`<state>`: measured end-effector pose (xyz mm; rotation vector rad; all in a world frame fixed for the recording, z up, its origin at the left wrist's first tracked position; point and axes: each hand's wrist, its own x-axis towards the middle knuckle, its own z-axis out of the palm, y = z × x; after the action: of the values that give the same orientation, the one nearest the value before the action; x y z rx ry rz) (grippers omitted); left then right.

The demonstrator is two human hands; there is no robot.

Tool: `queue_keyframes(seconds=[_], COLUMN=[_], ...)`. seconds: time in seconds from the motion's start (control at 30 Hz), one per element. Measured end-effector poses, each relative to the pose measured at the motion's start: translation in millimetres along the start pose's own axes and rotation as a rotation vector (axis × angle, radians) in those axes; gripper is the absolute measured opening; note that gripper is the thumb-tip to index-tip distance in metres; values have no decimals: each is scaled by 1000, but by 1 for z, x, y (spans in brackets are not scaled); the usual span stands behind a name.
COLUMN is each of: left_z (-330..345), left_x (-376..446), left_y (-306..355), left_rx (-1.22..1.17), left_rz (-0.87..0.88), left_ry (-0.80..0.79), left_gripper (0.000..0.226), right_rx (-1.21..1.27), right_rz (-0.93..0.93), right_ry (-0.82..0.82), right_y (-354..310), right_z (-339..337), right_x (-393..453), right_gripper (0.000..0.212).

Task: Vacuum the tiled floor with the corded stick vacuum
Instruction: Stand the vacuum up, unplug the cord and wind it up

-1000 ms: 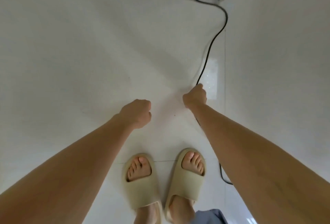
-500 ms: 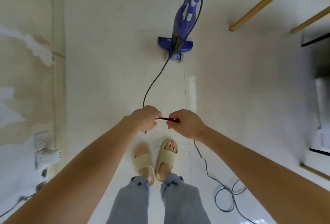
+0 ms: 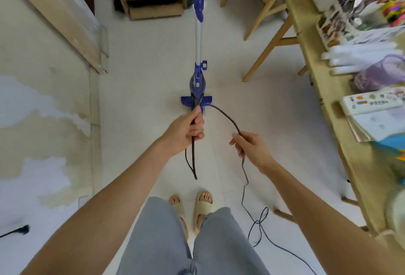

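**Both hands on the cord, vacuum parked ahead**

Left hand has its fingers wrapped around a hanging loop of the black power cord; right hand pinches it further along. The blue stick vacuum stands upright on the tiled floor just beyond.

The vacuum looked glossy blue plastic; its cord matt black rubber. At three o'clock, the table was pale bare wood; floor tiles smooth.
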<state>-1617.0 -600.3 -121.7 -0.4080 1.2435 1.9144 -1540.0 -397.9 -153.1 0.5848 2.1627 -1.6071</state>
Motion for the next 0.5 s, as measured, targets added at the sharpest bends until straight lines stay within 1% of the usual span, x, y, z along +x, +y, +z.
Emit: queue_keyframes(seconds=[0.07, 0.1, 0.17, 0.2, 0.23, 0.27, 0.37, 0.43, 0.47, 0.5], left_z=[19, 26, 37, 40, 41, 41, 34, 25, 20, 15], left_x=[5, 8, 16, 20, 27, 33, 53, 65, 70, 75], left_y=[32, 46, 67, 71, 74, 73, 65, 66, 67, 74], left_rx=[-277, -374, -465, -442, -349, -195, 425, 759, 863, 937], left_rz=[5, 2, -18, -41, -64, -74, -25, 49, 61, 33], left_ry=[-17, -27, 3, 41, 75, 110, 205, 224, 208, 165], left_gripper=[51, 50, 44, 43, 42, 42, 41, 41, 38, 33], right_rx=[-21, -99, -367, -478, -537, -560, -563, -583, -611, -615], right_rz=[105, 167, 235, 223, 209, 191, 134, 124, 125, 136], right_ry=[27, 17, 10, 37, 81, 125, 249, 312, 315, 320], right_y=[13, 20, 25, 23, 15, 5, -26, -42, -51, -60], right_z=[-6, -6, -1, 4, 9, 14, 29, 37, 41, 48], right_x=[-9, -12, -17, -17, -15, -13, 4, 16, 20, 23], right_gripper=[44, 49, 55, 56, 55, 52, 39, 32, 30, 30])
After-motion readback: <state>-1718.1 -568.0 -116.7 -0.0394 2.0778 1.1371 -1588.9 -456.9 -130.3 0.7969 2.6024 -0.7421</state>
